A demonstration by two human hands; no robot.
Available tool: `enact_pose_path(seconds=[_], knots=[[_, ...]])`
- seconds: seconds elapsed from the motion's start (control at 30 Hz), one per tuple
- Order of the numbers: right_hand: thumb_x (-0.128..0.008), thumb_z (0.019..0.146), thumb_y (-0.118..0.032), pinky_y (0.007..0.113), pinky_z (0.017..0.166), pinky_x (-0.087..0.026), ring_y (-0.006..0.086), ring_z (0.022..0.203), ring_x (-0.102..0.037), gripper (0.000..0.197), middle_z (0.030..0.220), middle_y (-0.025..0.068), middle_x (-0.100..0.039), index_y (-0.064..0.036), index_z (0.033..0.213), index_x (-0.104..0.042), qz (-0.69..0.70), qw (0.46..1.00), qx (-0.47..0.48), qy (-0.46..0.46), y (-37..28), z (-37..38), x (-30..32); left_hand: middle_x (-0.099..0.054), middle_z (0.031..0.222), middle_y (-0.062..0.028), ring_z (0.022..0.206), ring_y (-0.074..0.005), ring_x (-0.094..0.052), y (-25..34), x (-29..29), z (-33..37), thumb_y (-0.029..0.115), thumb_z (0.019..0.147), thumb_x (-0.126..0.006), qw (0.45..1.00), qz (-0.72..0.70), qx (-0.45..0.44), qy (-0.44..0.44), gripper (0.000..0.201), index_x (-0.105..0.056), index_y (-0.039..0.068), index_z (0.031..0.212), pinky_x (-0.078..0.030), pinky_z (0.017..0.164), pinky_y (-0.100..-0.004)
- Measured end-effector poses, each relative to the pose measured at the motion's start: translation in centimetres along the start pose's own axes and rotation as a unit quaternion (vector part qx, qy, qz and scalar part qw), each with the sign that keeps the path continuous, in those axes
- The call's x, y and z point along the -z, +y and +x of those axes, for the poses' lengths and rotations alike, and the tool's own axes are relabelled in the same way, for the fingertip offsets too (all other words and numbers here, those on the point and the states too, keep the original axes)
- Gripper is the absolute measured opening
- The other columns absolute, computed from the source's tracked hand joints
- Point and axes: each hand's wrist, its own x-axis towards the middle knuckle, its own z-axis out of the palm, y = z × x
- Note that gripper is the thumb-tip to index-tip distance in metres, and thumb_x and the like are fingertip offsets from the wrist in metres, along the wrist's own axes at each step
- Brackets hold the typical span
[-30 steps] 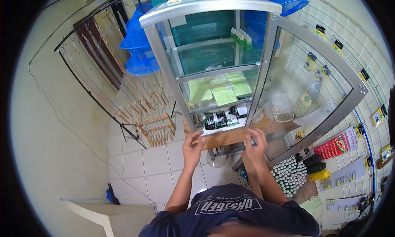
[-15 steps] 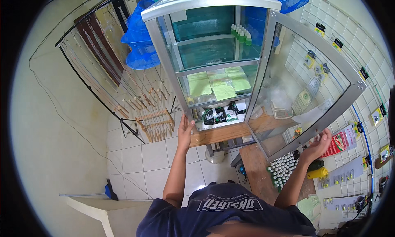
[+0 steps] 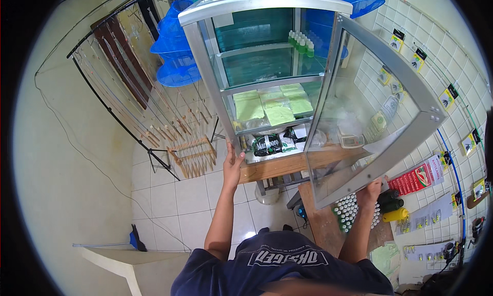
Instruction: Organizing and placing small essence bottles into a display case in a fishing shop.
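Glass cabinet: upright ahead, pale green packets and green bottles already inside. Door: cabinet's right side, swung outward, not closed. Left hand: open, against cabinet's left post. Right hand: at door's lower frame, grip partly hidden, could not tell.

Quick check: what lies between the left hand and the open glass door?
In the head view, wooden plank lies between the left hand and glass door; just above it, a black-and-green package sits inside the cabinet.
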Motion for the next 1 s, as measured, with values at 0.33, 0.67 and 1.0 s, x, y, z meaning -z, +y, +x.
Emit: enact_pose_path(seconds=[0.33, 0.67, 1.0], knots=[[-0.076, 0.071, -0.010, 0.024, 0.059, -0.048, 0.0112, 0.066, -0.058, 0.026, 0.076, 0.0052, -0.060, -0.0068, 0.069, -0.051, -0.053, 0.961, -0.030, -0.269, 6.3, 2.5, -17.7, -0.018, 0.150, -0.0121, 0.135, -0.0233, -0.024, -0.9, 0.8, 0.1, 0.031, 0.091, -0.053, 0.999, -0.008, 0.052, 0.011, 0.069, -0.016, 0.009, 0.144, -0.025, 0.105, -0.0358], [-0.077, 0.072, -0.012, 0.019, 0.053, -0.037, 0.0010, 0.062, -0.047, 0.028, 0.063, -0.0026, -0.053, -0.0059, 0.067, -0.050, -0.185, 0.964, -0.038, -0.189, 11.8, 7.0, -28.2, -0.025, 0.147, -0.0092, 0.130, -0.0194, -0.030, -0.5, 0.5, 0.0, 0.032, 0.094, -0.044, 0.992, -0.085, 0.079, 0.045, 0.057, -0.024, 0.009, 0.143, -0.027, 0.102, -0.0329], [-0.077, 0.072, -0.020, 0.022, 0.057, -0.042, 0.0052, 0.062, -0.051, 0.028, 0.065, 0.0018, -0.059, -0.0020, 0.070, -0.056, -0.233, 0.963, 0.042, -0.125, 13.7, 8.9, -30.4, -0.016, 0.150, -0.0062, 0.137, -0.0223, -0.019, -1.0, 0.9, 0.0, 0.036, 0.094, -0.043, 0.993, -0.070, 0.091, 0.009, 0.065, -0.014, 0.010, 0.145, -0.021, 0.108, -0.0392]])
